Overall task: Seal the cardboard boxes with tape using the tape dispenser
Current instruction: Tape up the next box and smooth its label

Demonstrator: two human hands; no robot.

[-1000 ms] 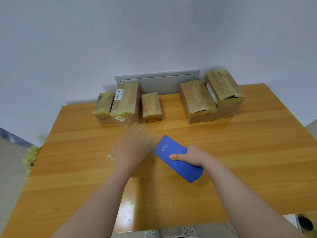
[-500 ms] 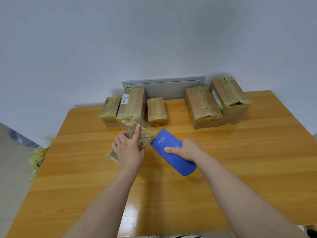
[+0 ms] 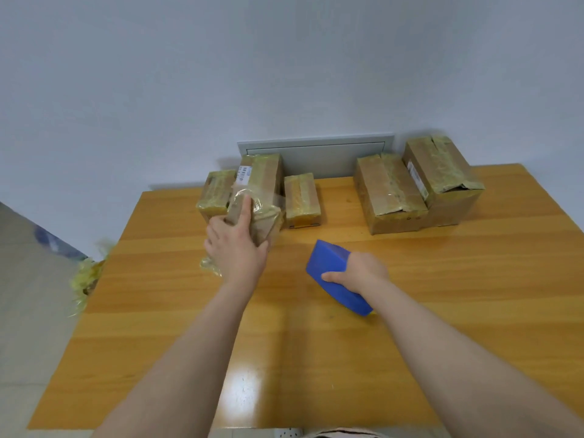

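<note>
By back boxes (image 3: 301,197), L hand (image 3: 235,251) moved box (image 3: 264,221)

Head-worn camera looks forward and down across the table (image 3: 442,279).

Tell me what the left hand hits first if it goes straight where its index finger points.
Probably the labelled box in the back row, just beyond the small box the left hand grips; depth is unclear.

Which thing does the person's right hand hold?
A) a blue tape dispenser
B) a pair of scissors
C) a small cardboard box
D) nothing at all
A: the right hand grips the blue tape dispenser, while the left hand holds a small taped box.
</note>
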